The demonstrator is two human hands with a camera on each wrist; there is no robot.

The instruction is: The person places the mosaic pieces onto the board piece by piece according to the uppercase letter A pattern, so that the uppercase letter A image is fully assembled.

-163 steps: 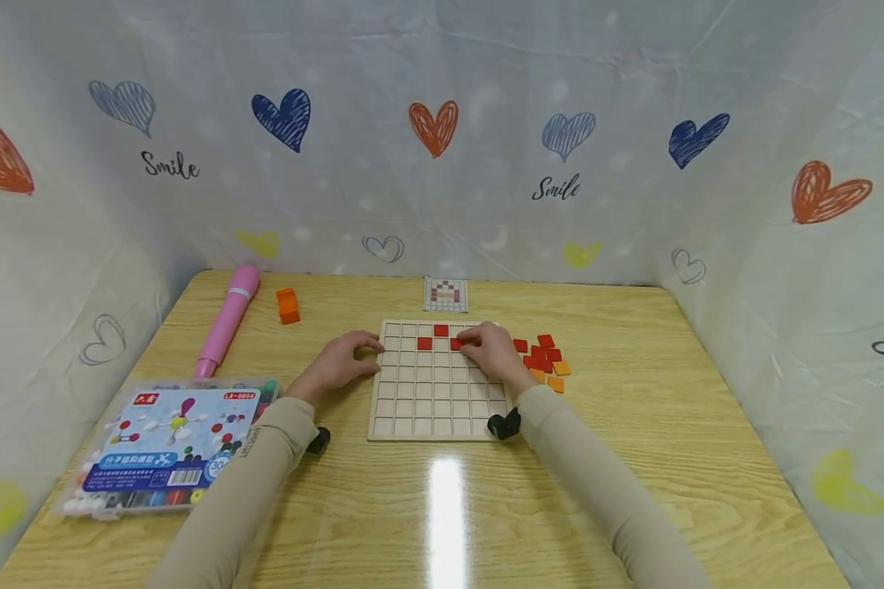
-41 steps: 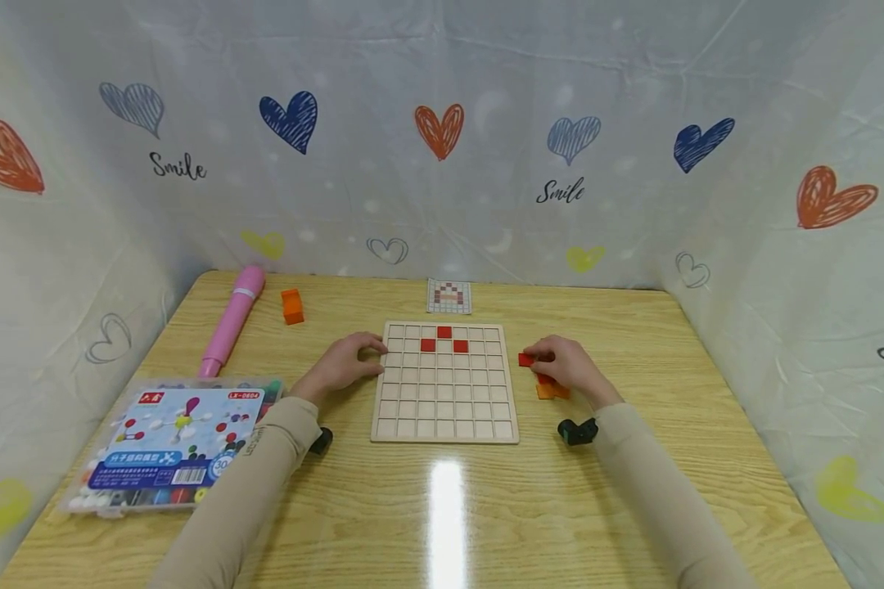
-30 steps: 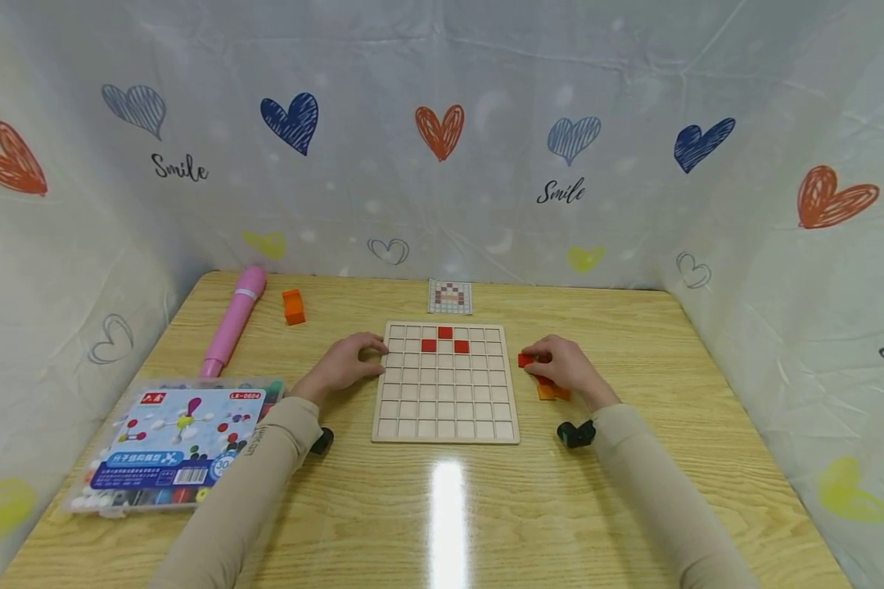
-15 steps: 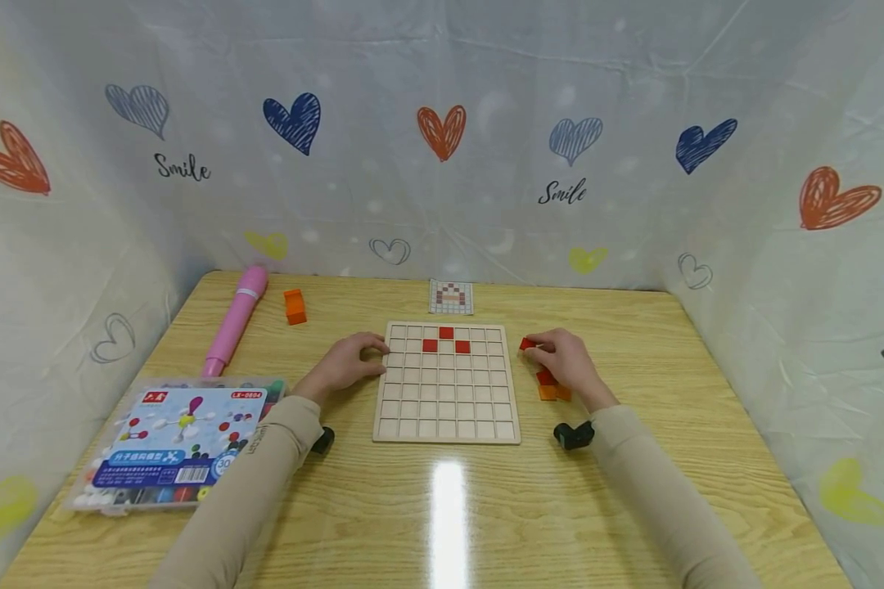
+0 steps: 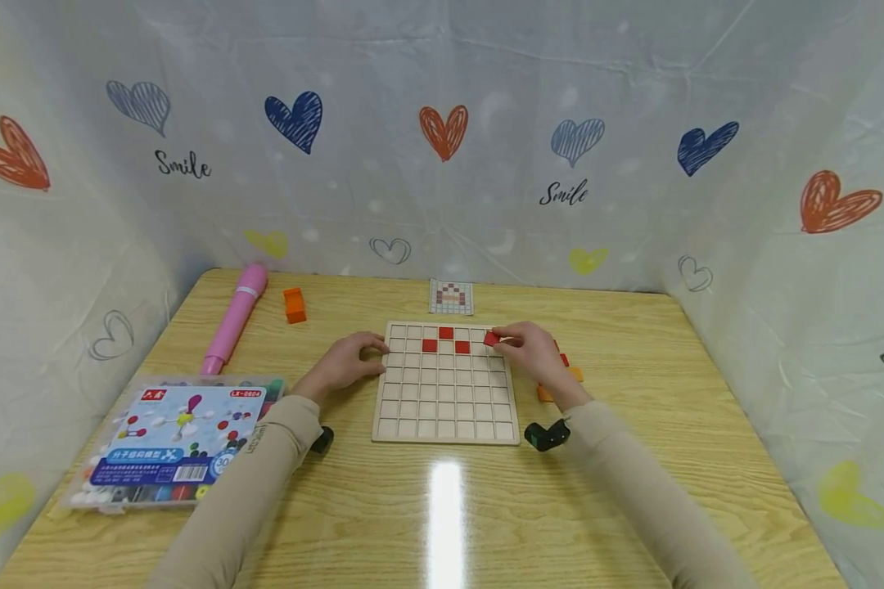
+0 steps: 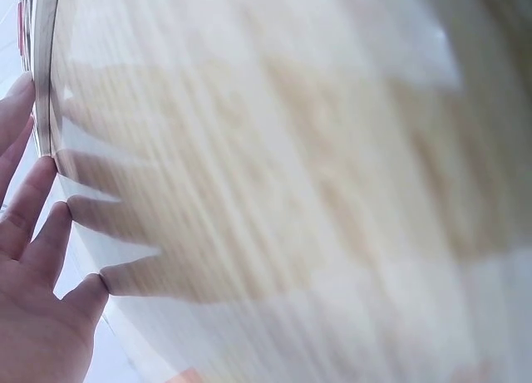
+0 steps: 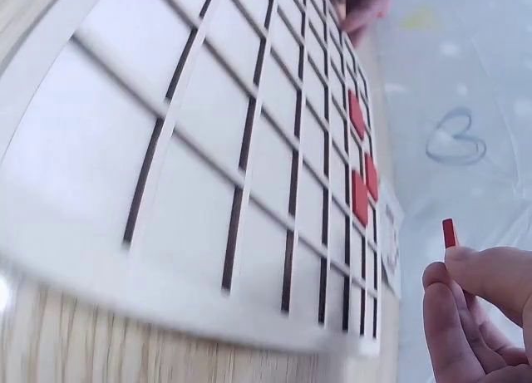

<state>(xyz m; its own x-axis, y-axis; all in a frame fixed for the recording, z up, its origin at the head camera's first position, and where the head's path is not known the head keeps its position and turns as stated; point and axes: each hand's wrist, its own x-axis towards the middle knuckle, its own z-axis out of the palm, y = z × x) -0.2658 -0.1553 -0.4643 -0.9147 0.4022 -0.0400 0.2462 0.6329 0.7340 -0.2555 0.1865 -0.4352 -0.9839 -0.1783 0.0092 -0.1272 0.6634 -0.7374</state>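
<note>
A red tile (image 5: pixel 491 338) in a light pinch, easy to drop

From where I stand, the plastic box (image 5: pixel 177 442) at lower left and the orange block (image 5: pixel 295 305) at upper left are well out of harm's way. Next comes the left hand (image 5: pixel 345 360), loosely spread, grasping nothing, its fingertips against the left edge of the board (image 5: pixel 442 397). If that steadying touch let go, a push from the other side could slide the board over the glossy surface (image 5: pixel 648 360).

In the upper middle of the frame, three red squares (image 5: pixel 445 333) sit in their cells. A careless knuckle might knock one loose.

The red tile is over the board's upper right, turned askew, with only its end between thumb and finger of the right hand (image 5: pixel 534 352); the other fingers are curled in. Dropped crooked, I'd expect it to catch on a ridge or land a cell off. Furthest right, the loose pieces (image 5: pixel 576 374) lie partly behind that wrist; a low sleeve could scatter them.
</note>
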